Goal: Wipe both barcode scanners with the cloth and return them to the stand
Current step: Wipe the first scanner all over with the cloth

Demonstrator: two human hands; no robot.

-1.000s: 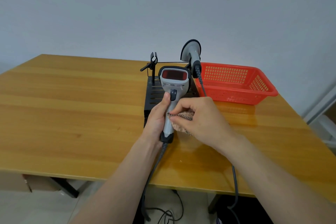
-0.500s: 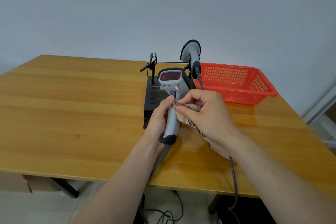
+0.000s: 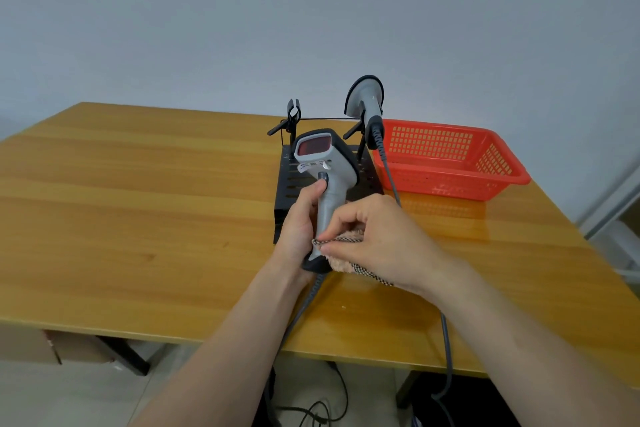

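Note:
My left hand (image 3: 300, 222) grips the handle of a grey barcode scanner (image 3: 325, 170), held upright above the table with its red window facing me. My right hand (image 3: 377, 236) pinches a tan cloth (image 3: 346, 253) with a checked edge and presses it against the lower part of that handle. The second grey scanner (image 3: 364, 98) hangs in the right holder of the black stand (image 3: 294, 180). The stand's left holder (image 3: 293, 114) is empty.
A red plastic basket (image 3: 446, 158) sits right of the stand. Grey cables (image 3: 389, 177) run from both scanners over the wooden table's (image 3: 138, 201) front edge to the floor. A white wall lies behind.
The cloth in my right hand slid up the scanner's handle, then back down to its lower end. The scanner tilted slightly; my left hand kept its grip.

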